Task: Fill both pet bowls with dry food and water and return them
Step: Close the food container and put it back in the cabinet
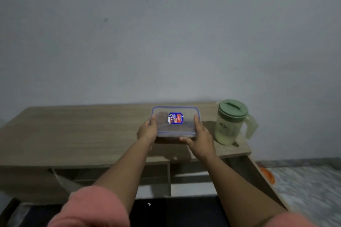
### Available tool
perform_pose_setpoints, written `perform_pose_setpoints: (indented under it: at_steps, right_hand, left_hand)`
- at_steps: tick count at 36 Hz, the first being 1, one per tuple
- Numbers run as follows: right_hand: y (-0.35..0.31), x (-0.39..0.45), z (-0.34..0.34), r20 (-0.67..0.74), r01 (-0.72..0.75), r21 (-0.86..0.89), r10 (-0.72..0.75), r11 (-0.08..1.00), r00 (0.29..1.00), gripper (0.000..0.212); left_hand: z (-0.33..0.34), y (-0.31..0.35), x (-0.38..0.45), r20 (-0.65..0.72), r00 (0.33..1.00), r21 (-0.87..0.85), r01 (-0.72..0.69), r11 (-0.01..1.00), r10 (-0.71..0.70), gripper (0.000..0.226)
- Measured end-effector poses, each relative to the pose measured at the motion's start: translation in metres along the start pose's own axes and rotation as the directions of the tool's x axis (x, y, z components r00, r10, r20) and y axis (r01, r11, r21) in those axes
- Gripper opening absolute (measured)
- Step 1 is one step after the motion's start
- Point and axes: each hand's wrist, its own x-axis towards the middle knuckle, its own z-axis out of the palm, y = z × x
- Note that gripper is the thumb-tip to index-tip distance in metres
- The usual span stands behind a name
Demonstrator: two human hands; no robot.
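Observation:
A clear plastic food container (175, 127) with a blue-rimmed lid and a blue and red label holds brown dry food. It is on or just above the wooden table (73, 134), right of centre. My left hand (147, 131) grips its left end and my right hand (199, 138) grips its right end, thumbs on the lid. A translucent pitcher (231, 123) with a green lid stands upright to the right, with pale liquid in its lower part. No pet bowl is plainly in view.
The table stands against a plain grey wall and has open shelves (166, 177) under its top. An orange object (267, 176) lies on the patterned floor past the table's right end. A dark surface (175, 212) is below, near me.

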Motion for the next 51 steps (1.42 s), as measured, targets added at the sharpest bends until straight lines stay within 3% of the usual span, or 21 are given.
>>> perform_pose_setpoints:
  at_steps: [9,19,33,42,47,51]
  right_hand:
    - [0.031,-0.062,-0.012,0.042,-0.024,-0.025,0.025,0.999,0.999,0.102]
    - [0.104,-0.115,-0.001,0.115,-0.066,-0.024,0.068,0.998,0.991,0.103]
    - [0.236,-0.12,0.072,0.065,-0.031,0.003,0.031,1.0,0.997,0.104]
    - [0.288,-0.06,0.109,-0.055,0.083,-0.053,-0.086,0.995,0.995,0.094]
    - [0.3,-0.029,0.124,-0.145,0.174,0.031,-0.168,0.984,0.975,0.087]
    - [0.309,-0.012,0.135,-0.19,0.224,0.093,-0.203,0.97,0.96,0.083]
  left_hand:
    - [0.009,-0.041,-0.058,0.05,0.997,-0.023,0.053,0.998,-0.052,0.054]
    - [0.046,-0.111,-0.103,0.072,0.991,0.15,0.101,0.984,-0.113,0.055]
    - [0.13,-0.221,-0.086,0.137,0.985,0.004,0.104,0.995,-0.103,0.053]
    - [0.176,-0.258,-0.029,0.096,0.995,-0.15,-0.023,0.988,0.037,0.047]
    - [0.189,-0.262,0.005,0.031,0.982,-0.151,-0.18,0.972,0.187,0.049]
    - [0.199,-0.267,0.028,0.047,0.978,-0.189,-0.192,0.963,0.205,0.05]
